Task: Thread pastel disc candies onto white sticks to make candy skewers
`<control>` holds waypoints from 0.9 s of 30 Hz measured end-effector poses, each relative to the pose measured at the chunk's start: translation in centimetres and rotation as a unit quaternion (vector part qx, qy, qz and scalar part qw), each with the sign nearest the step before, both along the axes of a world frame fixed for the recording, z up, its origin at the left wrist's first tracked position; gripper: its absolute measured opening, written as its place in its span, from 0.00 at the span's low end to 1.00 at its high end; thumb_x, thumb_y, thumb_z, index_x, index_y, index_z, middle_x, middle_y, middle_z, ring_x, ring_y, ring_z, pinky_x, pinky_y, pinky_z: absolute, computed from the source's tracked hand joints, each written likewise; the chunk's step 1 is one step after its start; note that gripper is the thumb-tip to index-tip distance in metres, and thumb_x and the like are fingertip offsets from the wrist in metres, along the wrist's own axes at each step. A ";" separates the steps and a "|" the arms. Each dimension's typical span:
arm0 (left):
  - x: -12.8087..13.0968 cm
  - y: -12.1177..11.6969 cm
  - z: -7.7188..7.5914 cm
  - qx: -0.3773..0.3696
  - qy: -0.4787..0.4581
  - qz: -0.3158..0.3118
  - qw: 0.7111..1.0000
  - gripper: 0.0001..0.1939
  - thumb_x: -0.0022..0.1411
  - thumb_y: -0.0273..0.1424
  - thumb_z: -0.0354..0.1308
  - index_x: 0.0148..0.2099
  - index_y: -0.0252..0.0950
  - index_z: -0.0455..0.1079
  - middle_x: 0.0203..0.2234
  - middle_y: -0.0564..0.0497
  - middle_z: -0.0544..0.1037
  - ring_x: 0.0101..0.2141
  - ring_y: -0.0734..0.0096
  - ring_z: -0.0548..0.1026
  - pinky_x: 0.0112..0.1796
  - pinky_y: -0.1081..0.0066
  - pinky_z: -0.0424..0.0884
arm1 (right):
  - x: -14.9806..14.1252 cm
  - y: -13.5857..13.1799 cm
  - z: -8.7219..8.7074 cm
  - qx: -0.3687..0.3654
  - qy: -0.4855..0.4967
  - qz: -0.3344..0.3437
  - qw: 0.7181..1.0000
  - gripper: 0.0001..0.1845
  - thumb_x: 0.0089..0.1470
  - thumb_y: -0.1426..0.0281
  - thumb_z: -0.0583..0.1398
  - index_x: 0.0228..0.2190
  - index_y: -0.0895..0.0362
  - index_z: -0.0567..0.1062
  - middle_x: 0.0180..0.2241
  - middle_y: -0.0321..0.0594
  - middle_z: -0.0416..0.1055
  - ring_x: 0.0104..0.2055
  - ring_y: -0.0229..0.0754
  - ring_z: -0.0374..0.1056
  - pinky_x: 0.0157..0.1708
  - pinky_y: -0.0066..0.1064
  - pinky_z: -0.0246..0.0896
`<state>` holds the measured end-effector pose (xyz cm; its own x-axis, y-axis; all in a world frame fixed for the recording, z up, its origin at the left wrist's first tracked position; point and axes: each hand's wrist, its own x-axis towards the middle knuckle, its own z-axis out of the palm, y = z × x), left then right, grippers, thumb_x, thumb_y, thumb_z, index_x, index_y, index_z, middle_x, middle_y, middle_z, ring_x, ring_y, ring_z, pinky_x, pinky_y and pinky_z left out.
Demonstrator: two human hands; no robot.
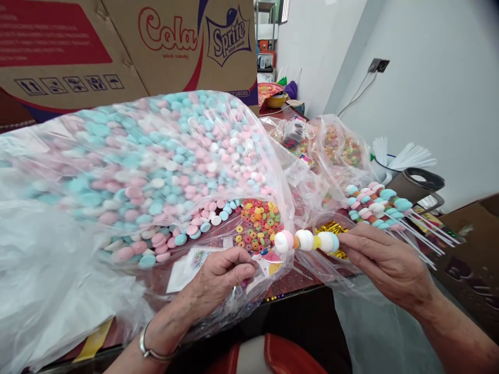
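My right hand [384,262] grips one end of a marshmallow skewer [306,240], held level over the table's front edge. White, pink and blue marshmallows alternate on it with an orange and a yellow ring candy. Just left of the skewer, my left hand [228,272] has its thumb and fingers pinched together; what lies between them, if anything, is hidden. A printed plastic wrapper [273,266] sits by its fingertips. Behind the hands lie loose gummy rings [259,223]. A big clear bag of marshmallows [156,156] spills some onto the table [300,272].
Finished-looking skewers [378,208] are piled at the right, beside a dark mug [415,184] and white sticks [413,156]. Gold twist ties [331,231] lie in a dish. A bag of gummy rings [339,140] stands behind; a large carton [167,52] blocks the back left.
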<state>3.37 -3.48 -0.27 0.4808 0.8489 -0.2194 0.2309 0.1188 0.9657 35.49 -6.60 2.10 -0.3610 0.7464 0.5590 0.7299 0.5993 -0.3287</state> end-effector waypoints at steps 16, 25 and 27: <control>-1.1 -0.5 -1.2 -0.121 -0.103 0.023 0.987 0.15 0.49 0.37 0.69 0.31 0.35 0.69 0.20 0.56 0.72 0.20 0.79 0.62 0.22 0.77 0.57 | -1.8 0.8 -0.4 0.023 0.010 0.025 0.999 0.14 0.60 0.75 0.55 0.42 0.52 0.78 0.34 0.39 0.78 0.36 0.40 0.74 0.40 0.33 0.71; -1.3 -0.6 -1.2 -0.063 -0.071 0.054 0.994 0.12 0.56 0.36 0.64 0.27 0.34 0.70 0.20 0.54 0.73 0.24 0.75 0.67 0.28 0.74 0.61 | -1.6 0.7 -0.8 0.029 0.017 0.028 0.999 0.13 0.60 0.77 0.56 0.43 0.54 0.76 0.35 0.41 0.77 0.37 0.40 0.73 0.39 0.31 0.70; -1.2 -0.6 -1.2 -0.052 -0.073 0.056 0.994 0.13 0.57 0.37 0.63 0.27 0.34 0.70 0.21 0.53 0.74 0.25 0.74 0.67 0.29 0.74 0.63 | -1.5 0.7 -0.8 0.033 0.012 0.026 0.999 0.13 0.59 0.77 0.56 0.43 0.54 0.77 0.35 0.40 0.77 0.37 0.40 0.73 0.40 0.31 0.70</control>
